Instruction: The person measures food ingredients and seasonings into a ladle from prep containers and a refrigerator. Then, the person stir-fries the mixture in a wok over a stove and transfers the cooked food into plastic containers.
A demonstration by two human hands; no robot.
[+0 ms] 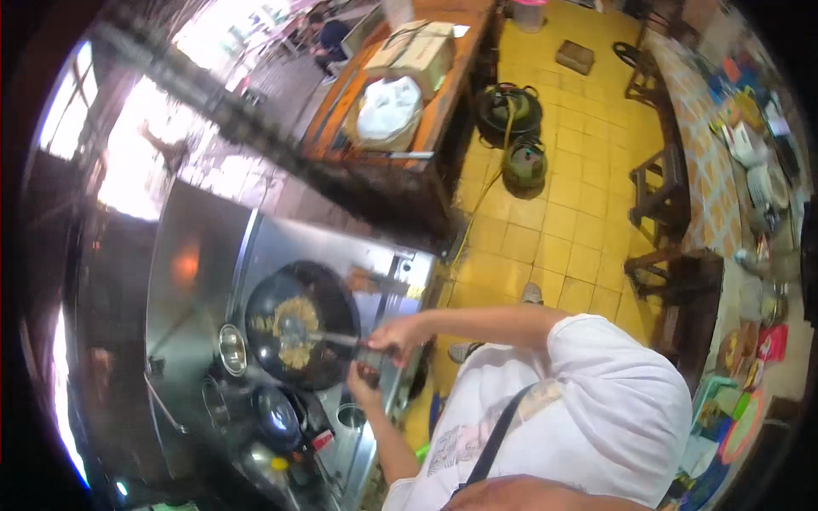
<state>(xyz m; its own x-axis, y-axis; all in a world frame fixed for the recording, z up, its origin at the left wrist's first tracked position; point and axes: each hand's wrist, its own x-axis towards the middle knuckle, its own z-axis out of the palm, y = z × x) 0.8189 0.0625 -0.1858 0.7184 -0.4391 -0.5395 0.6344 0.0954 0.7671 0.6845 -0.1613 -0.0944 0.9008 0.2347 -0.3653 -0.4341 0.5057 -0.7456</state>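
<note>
A dark wok [336, 294] sits on the steel stove, with crumbly yellow-brown food [296, 356] inside. My right hand [402, 335] is closed around the handle of a long metal spatula [332, 338]; its blurred end lies in the food. Just below, my left hand [365, 383] wraps the wok's handle [370, 358] at the rim nearest my body. Part of that handle is hidden by my fingers. Beside the wok is a small metal bowl [232, 350], and a dark pan [277, 417] stands below it.
The steel stove top [281, 238] ends near my body. A wooden table [469, 38] bears a cardboard box [413, 49] and a white plastic bag [388, 108]. A green gas cylinder [524, 163] stands on yellow tiles. Stools [660, 192] line a cluttered counter [690, 102]. A seated person [331, 38] is far off.
</note>
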